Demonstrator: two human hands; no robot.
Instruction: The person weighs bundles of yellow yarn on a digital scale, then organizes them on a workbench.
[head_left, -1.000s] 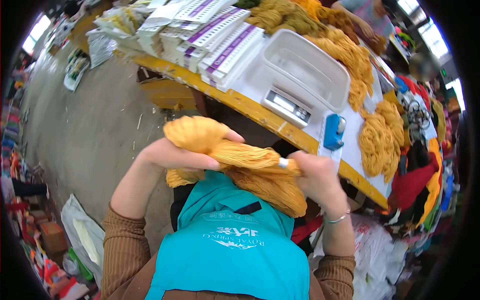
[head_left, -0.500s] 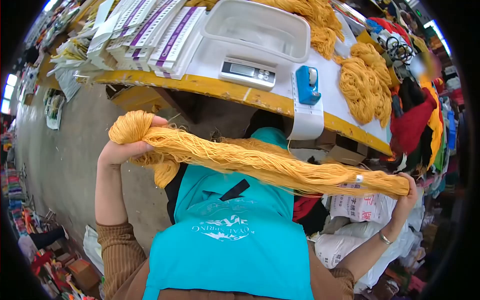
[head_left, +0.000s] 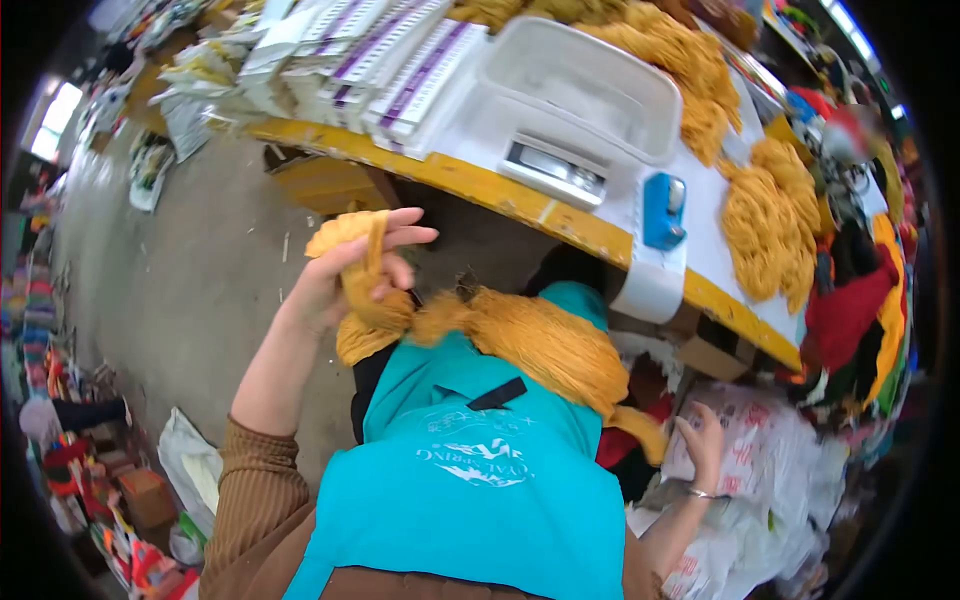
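Observation:
Yellow yarn (head_left: pixel 345 232) is bunched in my left hand (head_left: pixel 325 275), with a strand band looped over the fingers. Its index and middle fingers stick out past the loop, while the others curl near the yarn. A thick skein of yellow yarn (head_left: pixel 545 345) lies across my lap on the turquoise apron (head_left: pixel 460 520), its left end blurred. Below my left hand hangs another yellow bunch (head_left: pixel 370 335). My right hand (head_left: pixel 702 440) is apart from the yarn, fingers and thumb spread with nothing visible between them, just right of the skein's narrow end (head_left: pixel 640 432).
On the yellow-edged table (head_left: pixel 590 232) stand stacked white and purple boxes (head_left: pixel 420 85), a clear plastic tub (head_left: pixel 585 85), a digital scale (head_left: pixel 555 170), a blue tape dispenser (head_left: pixel 664 210) and more yarn (head_left: pixel 770 225). White plastic bags (head_left: pixel 750 520) lie at my right.
The length of yarn stretched between both hands no longer spans them. My right hand has let go and moved inward and down. My left fingers have straightened, and the view has shifted.

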